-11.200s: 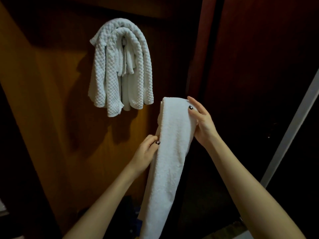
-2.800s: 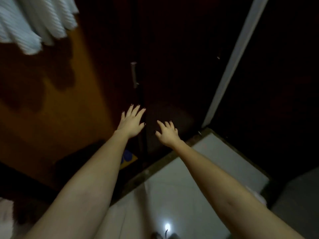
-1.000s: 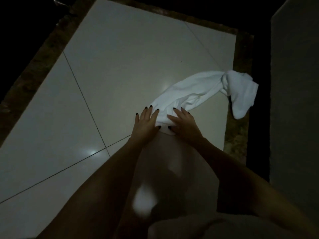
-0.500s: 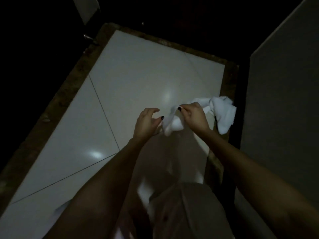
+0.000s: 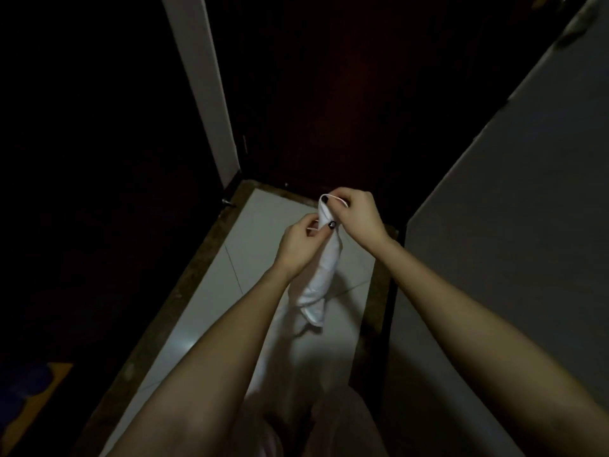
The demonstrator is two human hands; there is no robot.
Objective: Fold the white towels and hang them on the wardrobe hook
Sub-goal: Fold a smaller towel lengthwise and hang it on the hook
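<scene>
A small white towel (image 5: 324, 272) hangs bunched in the air above the floor. My right hand (image 5: 357, 214) pinches its top end between thumb and fingers. Just below and to the left, my left hand (image 5: 298, 245) grips the cloth with curled fingers. The towel's lower end dangles loose near my legs. The wardrobe hook and the hung towels are out of view.
Pale floor tiles (image 5: 250, 258) with a dark stone border lie below. A white door frame (image 5: 201, 87) stands at the upper left, a grey wall (image 5: 514, 225) on the right, and a dark door (image 5: 329, 94) straight ahead. A yellow and blue object (image 5: 29, 394) sits at the lower left.
Both hands have lifted the towel off the floor and it now hangs free. The view has tilted up toward the dark door.
</scene>
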